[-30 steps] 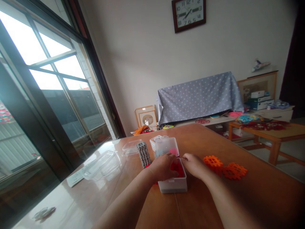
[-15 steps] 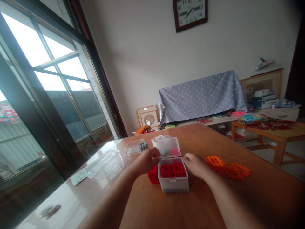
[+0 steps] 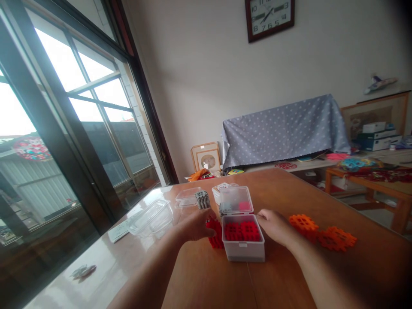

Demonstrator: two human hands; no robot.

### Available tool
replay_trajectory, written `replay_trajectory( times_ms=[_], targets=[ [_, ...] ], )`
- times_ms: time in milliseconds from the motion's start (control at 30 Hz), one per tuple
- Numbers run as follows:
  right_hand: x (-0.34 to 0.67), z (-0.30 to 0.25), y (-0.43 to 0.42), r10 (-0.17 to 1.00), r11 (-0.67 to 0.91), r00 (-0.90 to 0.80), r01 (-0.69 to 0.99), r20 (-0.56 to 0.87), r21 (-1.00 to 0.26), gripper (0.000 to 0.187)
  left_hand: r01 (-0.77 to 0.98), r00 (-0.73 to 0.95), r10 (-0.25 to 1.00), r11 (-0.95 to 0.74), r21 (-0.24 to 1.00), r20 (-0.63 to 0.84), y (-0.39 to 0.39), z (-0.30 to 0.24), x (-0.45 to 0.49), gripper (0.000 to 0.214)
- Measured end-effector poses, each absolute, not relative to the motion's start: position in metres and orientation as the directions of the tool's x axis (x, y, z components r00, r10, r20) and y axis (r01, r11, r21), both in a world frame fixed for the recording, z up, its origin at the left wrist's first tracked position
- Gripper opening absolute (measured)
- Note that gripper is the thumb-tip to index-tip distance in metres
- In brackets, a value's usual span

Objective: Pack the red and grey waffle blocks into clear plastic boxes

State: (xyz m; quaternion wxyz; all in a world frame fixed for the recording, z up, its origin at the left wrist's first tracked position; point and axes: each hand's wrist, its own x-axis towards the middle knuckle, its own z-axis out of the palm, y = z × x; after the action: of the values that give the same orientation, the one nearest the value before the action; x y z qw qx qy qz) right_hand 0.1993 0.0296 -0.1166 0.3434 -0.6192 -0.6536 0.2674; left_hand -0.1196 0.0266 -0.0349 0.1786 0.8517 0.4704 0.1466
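Forearms reach in bare from the lower corners of the frame toward the middle of the wooden bench. Right grip lies open and flat, its fingertips touching the right wall of a clear plastic box at lower centre. That light contact looks like a sound way to keep the box from sliding on the glossy top. Left grip is half-curled, its fingertips at a red stack of waffle-shaped blocks just outside the box's left wall; whether it holds a block, I cannot tell. Inside the box, red blocks sit side by side. Its clear hinged lid stands open and tilted back, with a red patch showing through.

Farther up, a gray block stack stands upright beside a clear tray, and a clear container lies to the left. Orange blocks lie flat at right of the frame. Beyond the bench, a polka-dot cloth drapes over a piece of furniture, a wall clock hangs at top centre, and a large window fills the upper left.
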Motion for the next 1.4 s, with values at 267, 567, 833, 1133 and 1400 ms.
replay_trajectory(
  times_ms=[267, 567, 833, 1133, 1400],
  targets=[
    [0.198, -0.114, 0.028, 0.992, 0.089, 0.01, 0.628, 0.122, -0.773, 0.036, 0.735, 0.507, 0.833, -0.553, 0.393, 0.223, 0.016, 0.002, -0.1, 0.027],
    [0.198, -0.112, 0.028, 0.994, 0.086, 0.005, 0.613, 0.112, -0.785, 0.036, 0.752, 0.598, 0.782, -0.624, 0.214, 0.178, -0.001, 0.003, -0.043, 0.039],
    [0.198, -0.108, 0.026, 0.989, 0.115, 0.006, 0.608, 0.15, -0.786, 0.037, 0.764, 0.626, 0.771, -0.637, 0.106, 0.12, 0.002, -0.003, -0.036, 0.035],
    [0.198, -0.107, 0.026, 0.985, 0.142, -0.008, 0.609, 0.173, -0.78, 0.033, 0.781, 0.616, 0.776, -0.624, 0.027, 0.134, -0.003, -0.003, -0.039, 0.025],
    [0.199, -0.114, 0.029, 0.983, 0.154, -0.008, 0.595, 0.185, -0.789, 0.031, 0.767, 0.641, 0.763, -0.64, -0.048, 0.075, -0.015, 0.002, -0.039, 0.022]
  ],
)
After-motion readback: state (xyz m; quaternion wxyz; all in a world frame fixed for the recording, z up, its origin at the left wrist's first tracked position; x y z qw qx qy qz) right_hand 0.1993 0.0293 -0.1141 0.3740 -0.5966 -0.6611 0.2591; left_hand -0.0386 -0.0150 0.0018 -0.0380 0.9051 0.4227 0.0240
